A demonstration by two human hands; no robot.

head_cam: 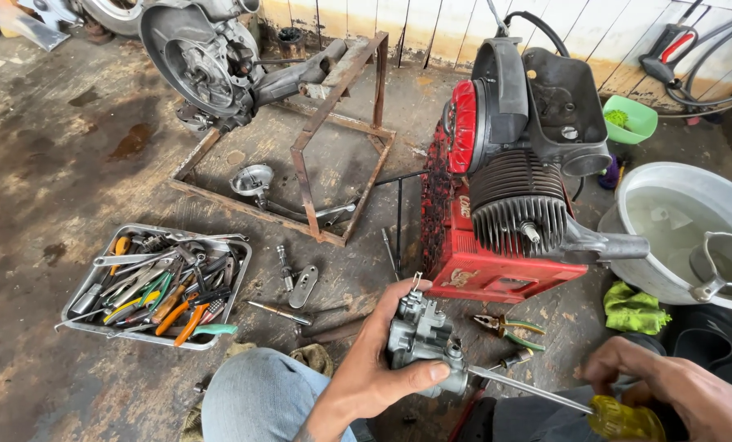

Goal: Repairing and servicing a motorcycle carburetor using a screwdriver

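Head view, 1 camera, looking down at a stained workshop floor.

Left hand [374,360]: closed around a grey metal carburetor [421,336], thumb along its lower right edge, fingers wrapped behind. The carburetor sits at 6 o'clock in the frame, held off the floor just above the knee [259,393] and just in front of a red crate [497,262].

Right hand [677,389]: at 4 o'clock, clamped on the yellow handle of a screwdriver [546,397]. The shaft runs up-left; its tip meets the carburetor's lower right side. Whether the tip is seated in a screw head is too small to tell.

Step in hand, judged: working 1 screw on the carburetor body with the driver, the left hand bracing the part.

Next move calls for, judged: tip square in the slot, shaft in line with the screw, left grip firm so the body does not twist; any loose screw needs catching before it drops onto the cluttered floor.

Surroundings:
- Engine [521,164] with finned cylinder rests on the red crate, at 1 o'clock.
- Tray [78,323] of wrenches and pliers at 9 o'clock, well apart from the hands.
- Pliers [509,329] with green grips on the floor, just right of the carburetor.
- Rusty frame [333,123] at 12 o'clock, a second engine casing [198,61] resting on it.
- Basin [685,229] of water at 3 o'clock; green rag [632,309] beside it.
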